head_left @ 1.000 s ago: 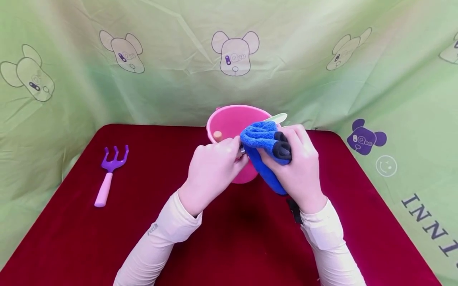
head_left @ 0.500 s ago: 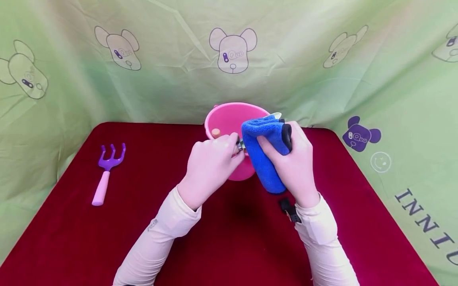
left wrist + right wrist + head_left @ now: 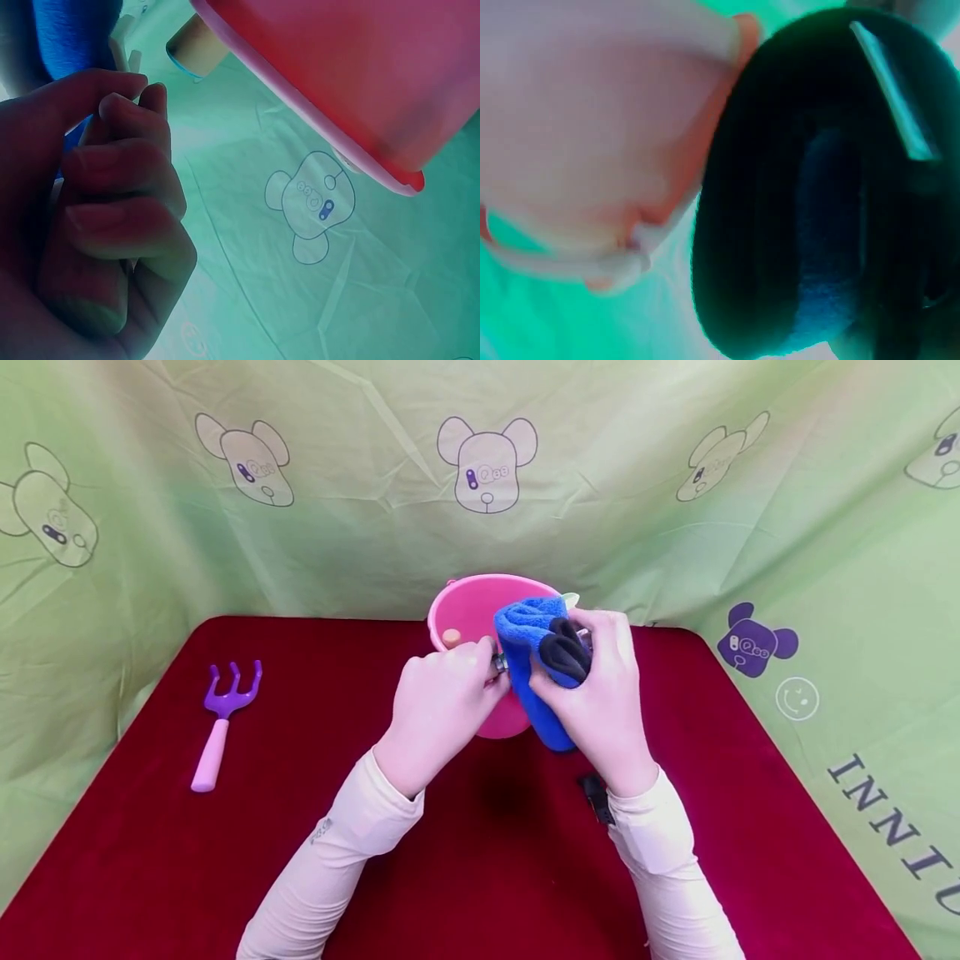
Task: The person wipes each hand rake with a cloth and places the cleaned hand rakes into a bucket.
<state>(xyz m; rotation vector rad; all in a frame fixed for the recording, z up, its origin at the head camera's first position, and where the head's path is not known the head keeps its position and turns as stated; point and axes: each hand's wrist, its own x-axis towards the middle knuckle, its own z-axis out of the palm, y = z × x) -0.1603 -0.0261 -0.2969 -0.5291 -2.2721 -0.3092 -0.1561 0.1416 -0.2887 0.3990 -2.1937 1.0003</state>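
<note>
In the head view my left hand [image 3: 442, 706] grips a garden trowel [image 3: 501, 664] by its handle; the metal collar shows just past the fingers. The wooden handle end [image 3: 94, 315] sticks out below the curled fingers in the left wrist view. My right hand [image 3: 607, 693] holds a folded blue cloth with black edging [image 3: 536, 689] wrapped over the trowel's blade. Only a pale green blade tip [image 3: 572, 600] shows beyond the cloth; the rest is covered. Seen from the right wrist, the cloth [image 3: 829, 232] fills much of the view. Both hands are above the near side of a pink bucket [image 3: 472, 602].
Inside the bucket a wooden handle end [image 3: 452, 637] shows near the left rim. A hand rake [image 3: 222, 722] with purple prongs and a pink handle lies at left on the dark red tablecloth [image 3: 300, 693]. A green printed curtain [image 3: 360, 543] encloses the back and sides.
My right hand has moved left with the cloth, toward my left hand, and the cloth's folds have shifted. The left hand keeps its grip on the trowel. The view has tilted slightly.
</note>
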